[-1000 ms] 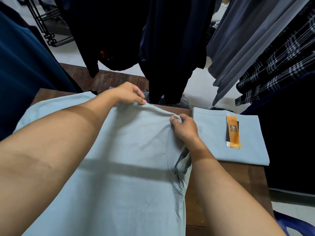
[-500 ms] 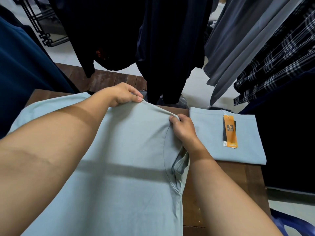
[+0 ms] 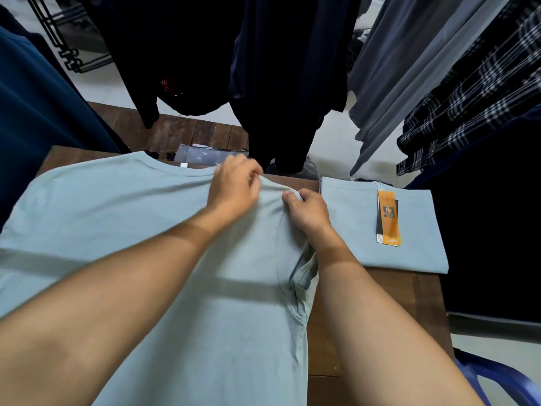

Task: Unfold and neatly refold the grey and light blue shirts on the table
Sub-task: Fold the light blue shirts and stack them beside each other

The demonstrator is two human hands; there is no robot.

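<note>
A light blue shirt (image 3: pixel 123 218) lies spread across the wooden table (image 3: pixel 380 303), its neckline toward the far edge. My left hand (image 3: pixel 234 189) pinches the fabric at the shirt's right shoulder. Right beside it, my right hand (image 3: pixel 307 212) grips the same shoulder edge, where the sleeve is folded inward. A second light blue shirt (image 3: pixel 351 224) lies neatly folded at the table's right end, with an orange tag (image 3: pixel 388 218) on top.
Dark garments (image 3: pixel 278 68) hang just beyond the table's far edge. Grey and checked clothes (image 3: pixel 468 83) hang at the right, and dark blue cloth (image 3: pixel 35 112) at the left. A blue plastic chair (image 3: pixel 497 382) stands at the lower right.
My left hand has slid right along the shoulder edge, close to my right hand. The neckline it covered before now shows.
</note>
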